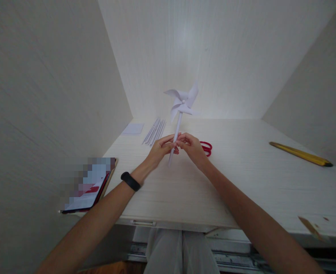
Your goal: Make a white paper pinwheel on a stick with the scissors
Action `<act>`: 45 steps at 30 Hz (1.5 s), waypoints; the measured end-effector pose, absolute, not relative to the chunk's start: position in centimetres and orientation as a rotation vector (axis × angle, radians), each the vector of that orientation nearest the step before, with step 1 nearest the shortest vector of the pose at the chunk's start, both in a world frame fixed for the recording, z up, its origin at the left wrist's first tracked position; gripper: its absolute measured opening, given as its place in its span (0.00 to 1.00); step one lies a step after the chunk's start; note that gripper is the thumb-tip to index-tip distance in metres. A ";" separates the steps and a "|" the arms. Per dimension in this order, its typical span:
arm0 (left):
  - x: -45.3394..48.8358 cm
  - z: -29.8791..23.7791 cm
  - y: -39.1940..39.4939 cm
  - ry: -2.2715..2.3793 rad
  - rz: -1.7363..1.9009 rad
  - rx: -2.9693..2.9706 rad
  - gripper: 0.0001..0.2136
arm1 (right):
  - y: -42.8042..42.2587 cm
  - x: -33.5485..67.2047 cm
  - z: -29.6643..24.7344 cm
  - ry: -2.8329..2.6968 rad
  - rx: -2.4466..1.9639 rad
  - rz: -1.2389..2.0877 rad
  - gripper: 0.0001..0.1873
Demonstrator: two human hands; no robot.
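A white paper pinwheel (183,101) stands upright on a white paper stick (175,137) above the pale wooden desk (242,179). My left hand (161,149) and my right hand (191,147) meet at the middle of the stick, both pinching it with thumbs and fingertips. The stick's lower end hangs free just under my fingers. A black band sits on my left wrist (130,181).
Red-handled scissors (207,148) lie just behind my right hand. Several rolled paper sticks (155,131) and a white paper square (132,128) lie at the back left. A tablet (88,189) rests at the left edge, a yellow ruler (300,153) at the right. Walls close in on three sides.
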State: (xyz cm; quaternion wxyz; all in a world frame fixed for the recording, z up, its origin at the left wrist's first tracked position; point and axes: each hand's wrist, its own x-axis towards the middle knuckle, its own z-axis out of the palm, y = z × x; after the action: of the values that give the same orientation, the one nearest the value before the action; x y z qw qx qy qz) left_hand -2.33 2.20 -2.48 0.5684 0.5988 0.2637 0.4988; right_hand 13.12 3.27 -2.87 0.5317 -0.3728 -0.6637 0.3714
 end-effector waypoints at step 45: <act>-1.7 -2.6 1.5 1.072 1.061 2.218 0.16 | 2.6 13.3 -2.4 -1.582 -0.896 0.785 0.12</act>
State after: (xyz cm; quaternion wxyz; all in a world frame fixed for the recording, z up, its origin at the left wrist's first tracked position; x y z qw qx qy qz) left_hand -1.67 1.47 -2.59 0.2275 0.8052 0.3893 0.3851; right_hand 13.27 2.57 -2.38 0.5486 -0.3784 -0.6678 0.3315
